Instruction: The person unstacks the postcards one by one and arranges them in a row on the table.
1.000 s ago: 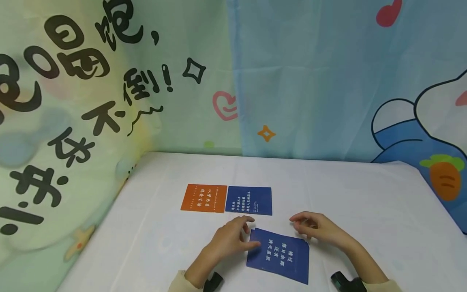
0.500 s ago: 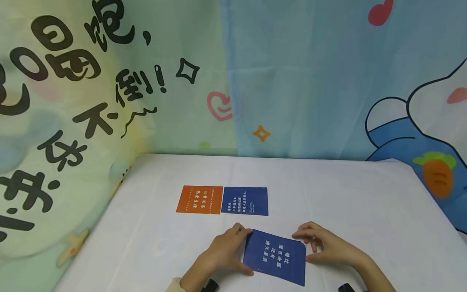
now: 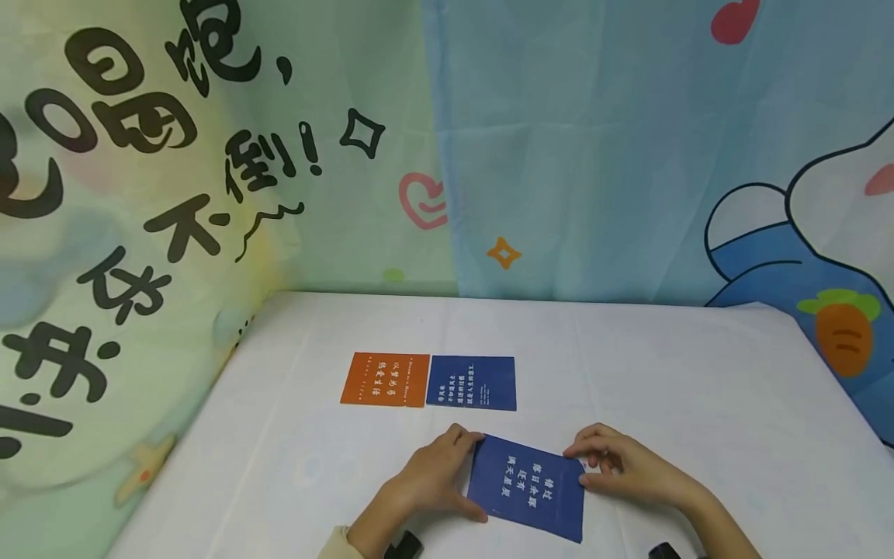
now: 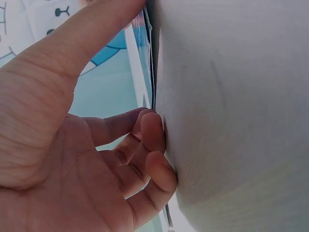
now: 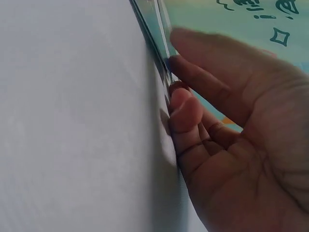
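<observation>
A dark blue card point(image 3: 527, 487) with white writing lies slightly turned on the white tabletop, at the bottom middle of the head view. My left hand point(image 3: 434, 475) grips its left side, with the thumb at the near corner and a fingertip at the far corner. At the upper right corner my right hand point(image 3: 632, 468) pinches the card between thumb and forefinger. Both wrist views show the card edge-on, and thin layers point(image 4: 146, 58) in the left one suggest more than one sheet. The remaining fingers of each hand are curled near the table.
Farther back lie an orange card point(image 3: 386, 380) and another blue card point(image 3: 471, 383), side by side. The white tablecloth point(image 3: 663, 365) reaches a printed fabric backdrop point(image 3: 594, 155) behind and at the left.
My left hand has come back from over the card to its left edge. My right hand has moved nearer and now pinches the right corner. The far cards stay put.
</observation>
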Tool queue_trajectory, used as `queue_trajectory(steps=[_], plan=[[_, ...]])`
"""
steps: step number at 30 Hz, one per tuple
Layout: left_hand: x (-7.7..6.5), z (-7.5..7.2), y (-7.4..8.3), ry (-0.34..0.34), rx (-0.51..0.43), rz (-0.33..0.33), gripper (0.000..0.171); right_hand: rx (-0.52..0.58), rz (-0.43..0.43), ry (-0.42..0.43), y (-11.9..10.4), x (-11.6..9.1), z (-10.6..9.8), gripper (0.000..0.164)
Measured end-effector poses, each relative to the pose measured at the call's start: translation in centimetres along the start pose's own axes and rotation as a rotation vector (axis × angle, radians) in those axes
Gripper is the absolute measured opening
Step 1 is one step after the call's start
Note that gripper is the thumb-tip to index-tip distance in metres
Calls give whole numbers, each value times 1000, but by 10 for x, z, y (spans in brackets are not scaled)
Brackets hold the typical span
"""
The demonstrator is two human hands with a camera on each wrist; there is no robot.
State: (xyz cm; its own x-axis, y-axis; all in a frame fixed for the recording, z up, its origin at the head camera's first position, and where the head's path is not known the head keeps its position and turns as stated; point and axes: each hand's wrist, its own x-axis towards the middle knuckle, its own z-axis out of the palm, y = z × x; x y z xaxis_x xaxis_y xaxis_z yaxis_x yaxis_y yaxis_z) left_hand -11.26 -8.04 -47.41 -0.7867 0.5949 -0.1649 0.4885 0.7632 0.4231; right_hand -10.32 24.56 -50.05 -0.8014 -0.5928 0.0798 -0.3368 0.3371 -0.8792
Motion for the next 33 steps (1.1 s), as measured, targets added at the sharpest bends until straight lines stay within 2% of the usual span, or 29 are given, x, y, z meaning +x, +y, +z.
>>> queue_trajectory(steps=[8,13,24,29,33], plan=[[1,-1,-1,-9,-38,-18,105,63,14,-64,2,-2,-2,41],[2,-2,-2,-8,-70,-30,100,53,-26,-31,4,-2,0,34],[3,2,-8,19,-146,8,95,63,-40,0,5,0,2,29],[3,2,-10,22,-168,9,96,48,-28,17,4,1,3,31],[3,2,-9,20,-174,5,102,34,-50,25,3,1,3,30]])
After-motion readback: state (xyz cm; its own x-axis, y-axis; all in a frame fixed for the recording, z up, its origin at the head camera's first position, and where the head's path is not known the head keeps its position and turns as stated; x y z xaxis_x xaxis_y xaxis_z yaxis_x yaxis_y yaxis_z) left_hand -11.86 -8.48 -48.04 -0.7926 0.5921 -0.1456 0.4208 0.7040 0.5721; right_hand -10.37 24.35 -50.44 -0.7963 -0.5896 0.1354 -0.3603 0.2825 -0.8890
